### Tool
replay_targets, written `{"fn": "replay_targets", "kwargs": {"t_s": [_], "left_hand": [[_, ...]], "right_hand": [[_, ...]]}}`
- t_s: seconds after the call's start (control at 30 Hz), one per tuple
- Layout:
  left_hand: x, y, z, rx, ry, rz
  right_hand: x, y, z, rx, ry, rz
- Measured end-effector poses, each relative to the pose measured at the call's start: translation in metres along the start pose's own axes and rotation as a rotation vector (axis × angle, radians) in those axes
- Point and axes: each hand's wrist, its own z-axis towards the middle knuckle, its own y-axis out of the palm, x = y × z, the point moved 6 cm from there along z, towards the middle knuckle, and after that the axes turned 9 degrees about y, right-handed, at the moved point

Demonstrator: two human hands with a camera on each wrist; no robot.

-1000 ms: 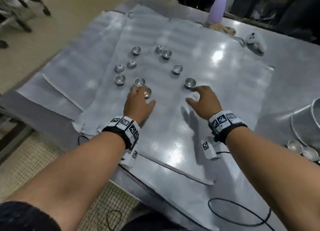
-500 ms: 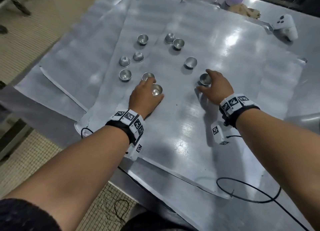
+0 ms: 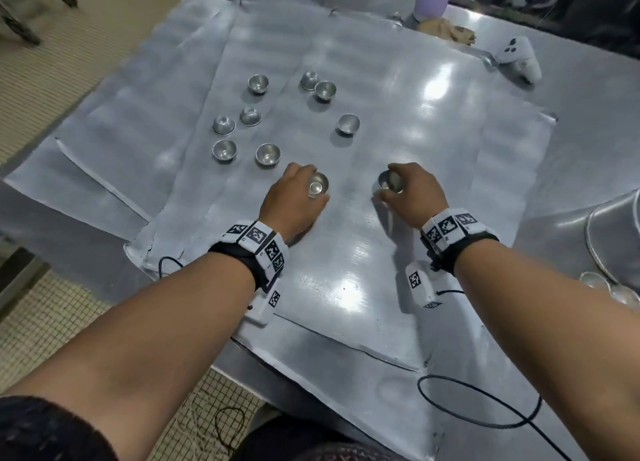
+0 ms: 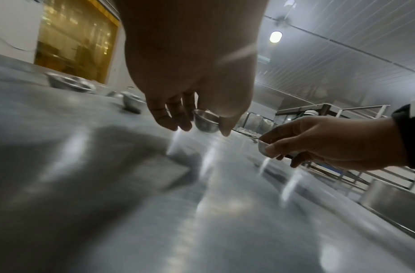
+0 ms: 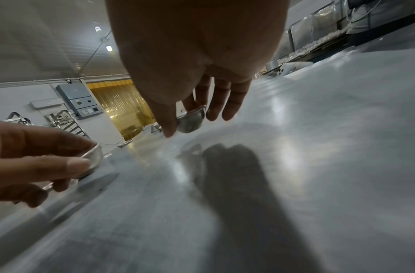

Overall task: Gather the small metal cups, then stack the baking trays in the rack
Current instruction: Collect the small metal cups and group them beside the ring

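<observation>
**Both hands on cups, low over tray**

Left hand (image 3: pixel 294 197) pinches a cup (image 3: pixel 318 185) between thumb and fingers, grip narrow, cup upright and just clear of the tray (image 3: pixel 398 142). Right hand (image 3: pixel 412 194) pinches a second cup (image 3: pixel 389 181), tilted, thumb on its near rim. Hands palm-down, side by side, near each other but apart; forearms reach in from the near edge. Eight loose cups (image 3: pixel 267 154) sit beyond the left hand. Tub (image 3: pixel 613 239) at far right.
</observation>
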Motion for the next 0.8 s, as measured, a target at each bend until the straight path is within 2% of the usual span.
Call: {"fn": "replay_targets", "kwargs": {"t_s": [0.2,0.5,0.8], "left_hand": [[0.083,0.039,-0.006,-0.134,0.138,0.008],[0.221,0.128,-0.030,-0.340,0.416,0.065],[0.303,0.215,-0.073,-0.558,0.568,0.094]], "right_hand": [[0.061,-0.039,-0.064,0.023,0.066,0.035],[0.197,-0.095,-0.146,0.140,0.269,0.105],[0.298,-0.100,-0.216,0.181,0.416,0.146]]}}
